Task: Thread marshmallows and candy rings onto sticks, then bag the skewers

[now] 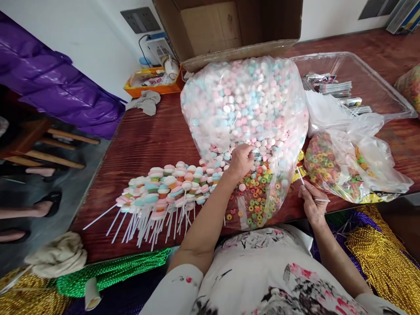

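My left hand [242,161] is closed over the open mouth of a big clear plastic bag [210,94] full of pink, white and blue round candies [236,109]. Its fingertips are turned away, so what they pinch is hidden. By the table's front edge, my right hand [313,201] grips a thin white stick [301,176] pointing up, and a second white stick [322,200] juts out to the side. Colourful ring-shaped candies [259,201] lie loose on plastic between my hands. To the left, many finished candy skewers [164,188] are piled with their white sticks toward me.
An open cardboard box [210,26] stands behind the big bag. At right are a bag of ring candies [323,159], a stack of white sticks [328,109] and a clear tray [377,72]. An orange box [154,89] and grey cloth [146,103] sit back left. Another person's feet [49,203] show at left.
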`<state>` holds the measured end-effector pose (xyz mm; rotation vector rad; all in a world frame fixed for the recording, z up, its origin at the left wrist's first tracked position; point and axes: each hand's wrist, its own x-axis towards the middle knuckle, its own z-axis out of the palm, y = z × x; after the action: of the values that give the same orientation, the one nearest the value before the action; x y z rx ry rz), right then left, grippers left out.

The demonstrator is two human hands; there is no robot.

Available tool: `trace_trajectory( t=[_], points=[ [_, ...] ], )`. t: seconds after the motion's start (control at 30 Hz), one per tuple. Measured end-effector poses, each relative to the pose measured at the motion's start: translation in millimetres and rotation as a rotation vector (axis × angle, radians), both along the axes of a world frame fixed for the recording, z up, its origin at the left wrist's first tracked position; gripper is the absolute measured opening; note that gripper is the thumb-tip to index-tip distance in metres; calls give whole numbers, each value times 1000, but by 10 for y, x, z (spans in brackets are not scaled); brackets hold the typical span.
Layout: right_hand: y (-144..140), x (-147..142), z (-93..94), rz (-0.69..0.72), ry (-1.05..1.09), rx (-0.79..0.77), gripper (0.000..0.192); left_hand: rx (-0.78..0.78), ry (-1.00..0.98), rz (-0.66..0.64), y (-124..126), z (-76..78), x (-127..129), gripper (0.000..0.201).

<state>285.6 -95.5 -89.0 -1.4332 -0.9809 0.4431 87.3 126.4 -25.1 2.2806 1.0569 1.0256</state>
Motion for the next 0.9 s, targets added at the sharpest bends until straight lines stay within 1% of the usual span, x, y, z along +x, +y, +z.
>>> trace_trajectory(
  t=[0.07,0.17,0.23,0.3,0.37,0.47,0.57,0.63,0.7,0.77,0.83,0.9],
  points=[
    [3,-2,-13,4,-9,3,25,103,172,-56,-68,-64,76,25],
    [4,-6,-11,10,-21,3,24,146,355,-159,-212,-105,128,29],
    [7,-6,1,17,-25,-1,23,141,367,-163,-288,-92,121,28],
    [10,-5,16,29,-24,-3,24,111,351,-145,-311,-64,100,25],
    [7,-7,34,51,-17,-7,25,74,367,-144,-274,-37,77,25],
    [-17,-35,67,83,25,-33,24,50,432,-206,-155,-21,54,28],
    [-50,-126,102,120,195,-50,24,66,471,-299,-53,-42,51,32],
    [-60,-220,131,151,304,-67,27,68,465,-318,-29,-69,64,31],
    [-55,-322,175,177,327,-84,28,29,373,-255,-52,-85,74,29],
    [-36,-406,250,188,274,-87,29,-74,146,-131,-136,-67,57,27],
    [-7,-462,362,206,169,-81,29,-269,-165,-37,-290,-5,-9,27],
    [28,-496,495,281,23,-87,29,-518,-452,-6,-505,94,-123,35]
  ],
)
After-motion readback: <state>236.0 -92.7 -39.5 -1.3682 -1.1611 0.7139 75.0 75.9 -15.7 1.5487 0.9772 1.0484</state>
